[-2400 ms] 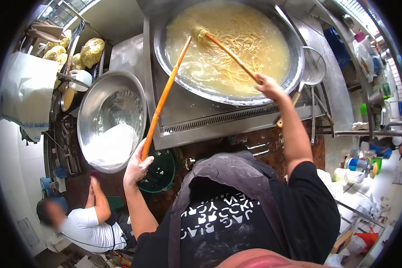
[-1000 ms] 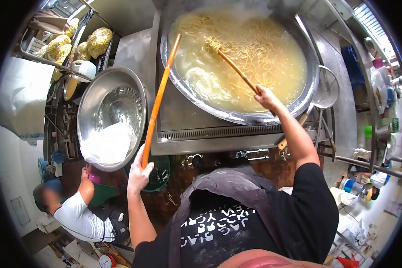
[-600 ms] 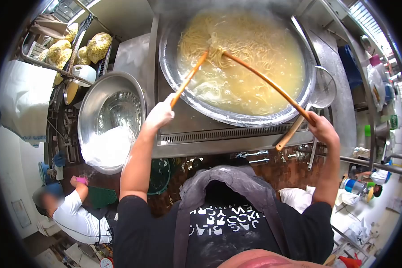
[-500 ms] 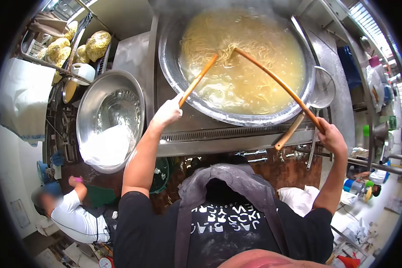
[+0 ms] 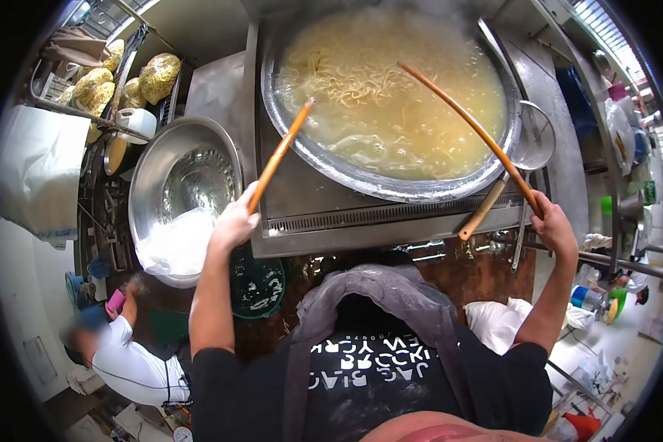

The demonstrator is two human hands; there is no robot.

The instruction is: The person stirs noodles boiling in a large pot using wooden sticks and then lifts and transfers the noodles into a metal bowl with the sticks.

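Observation:
Noodles [image 5: 357, 85] float in cloudy yellowish, steaming liquid inside a very large round pot [image 5: 390, 193]. My left hand [image 5: 234, 219] is closed round a wooden stick [image 5: 281, 149], whose tip is raised near the pot's left rim. My right hand [image 5: 555, 223] grips the end of a longer, slightly curved wooden stick [image 5: 475, 127]. That one reaches over the rim, with its far tip over the liquid near the noodles. Below the right stick, a wire skimmer [image 5: 534, 140] and a wooden handle [image 5: 482, 211] lie at the pot's right edge.
A steel basin [image 5: 144, 173] holding a white plastic bag [image 5: 177, 247] stands left of the stove [image 5: 309, 239]. Below it is a dark green tub [image 5: 258, 287]. Bundles of yellow noodles [image 5: 158, 77] sit on a rack. At lower left a person [image 5: 129, 357] holds something pink.
My left hand has moved left and down, lifting its stick's tip out of the noodles toward the rim. The right stick's tip has shifted slightly up and right. The noodles have spread leftward.

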